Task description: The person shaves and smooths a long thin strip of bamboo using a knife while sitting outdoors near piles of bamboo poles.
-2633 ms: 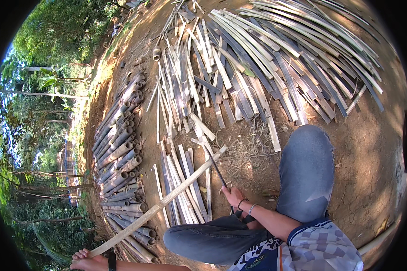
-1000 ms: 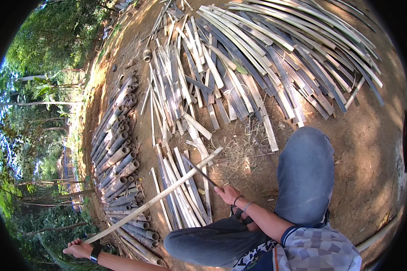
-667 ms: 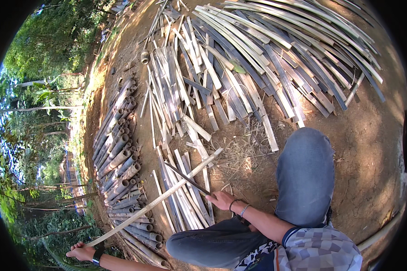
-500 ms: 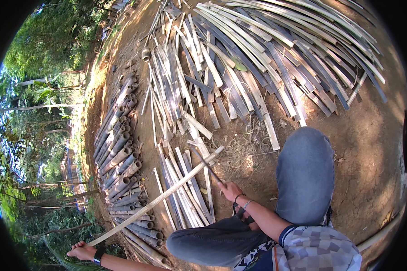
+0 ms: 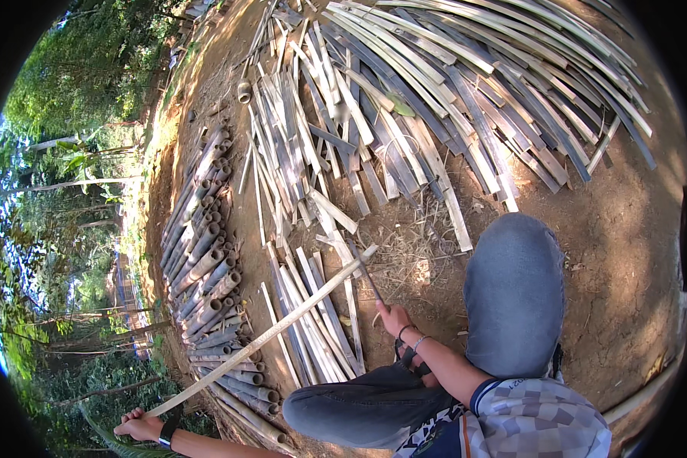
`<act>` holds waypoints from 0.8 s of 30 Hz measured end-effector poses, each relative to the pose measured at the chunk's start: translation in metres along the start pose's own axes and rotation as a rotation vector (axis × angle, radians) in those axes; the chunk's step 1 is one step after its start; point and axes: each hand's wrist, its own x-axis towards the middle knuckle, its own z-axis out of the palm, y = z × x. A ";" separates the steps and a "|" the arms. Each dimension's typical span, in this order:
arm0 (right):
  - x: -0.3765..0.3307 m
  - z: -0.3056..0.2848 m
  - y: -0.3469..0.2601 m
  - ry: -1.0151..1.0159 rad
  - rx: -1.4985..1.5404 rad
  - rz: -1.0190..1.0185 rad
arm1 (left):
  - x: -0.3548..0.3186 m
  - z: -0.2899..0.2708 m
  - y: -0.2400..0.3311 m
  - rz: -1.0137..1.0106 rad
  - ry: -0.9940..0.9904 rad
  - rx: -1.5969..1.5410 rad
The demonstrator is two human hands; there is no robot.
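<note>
Holding one strip [image 5: 286, 322] over the ground, seemingly unfinished: left hand [image 5: 139, 425] clamped on its left end, right hand [image 5: 395, 319] gripping a knife [image 5: 371, 282] by its right (split strips [image 5: 466, 72] piled, round poles [image 5: 204, 267] whole).

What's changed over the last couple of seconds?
The right hand swung its dark, slender tool leftward, then back rightward toward the pale strip's free end. Nothing was grasped or let go: the left hand still grips the strip's lower end. The stacked poles and scattered strips lie as before.
</note>
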 end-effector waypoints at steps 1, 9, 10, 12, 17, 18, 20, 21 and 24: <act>0.002 0.001 0.007 0.038 -0.024 0.004 | 0.001 0.002 -0.002 0.003 -0.007 -0.005; -0.021 0.015 -0.013 -0.152 -0.165 -0.250 | -0.003 0.007 0.004 0.004 0.041 0.010; -0.020 0.017 -0.010 -0.131 -0.187 -0.258 | -0.004 0.007 0.005 0.005 0.039 0.011; -0.020 0.020 -0.004 0.008 -0.154 -0.214 | -0.006 0.004 0.008 0.008 0.038 0.016; 0.014 0.021 0.038 0.075 -0.006 0.102 | -0.003 0.014 0.003 -0.006 -0.008 -0.035; -0.004 0.022 0.014 -0.023 0.034 0.148 | -0.001 0.006 0.005 -0.001 0.011 -0.028; -0.015 0.024 0.005 -0.032 -0.063 0.064 | -0.006 0.008 0.008 -0.004 0.019 -0.029; -0.018 0.019 0.003 -0.068 -0.100 -0.009 | -0.007 0.009 0.008 -0.004 0.019 -0.028; -0.025 0.016 0.003 -0.043 -0.185 -0.178 | -0.005 0.011 0.010 0.005 0.014 -0.028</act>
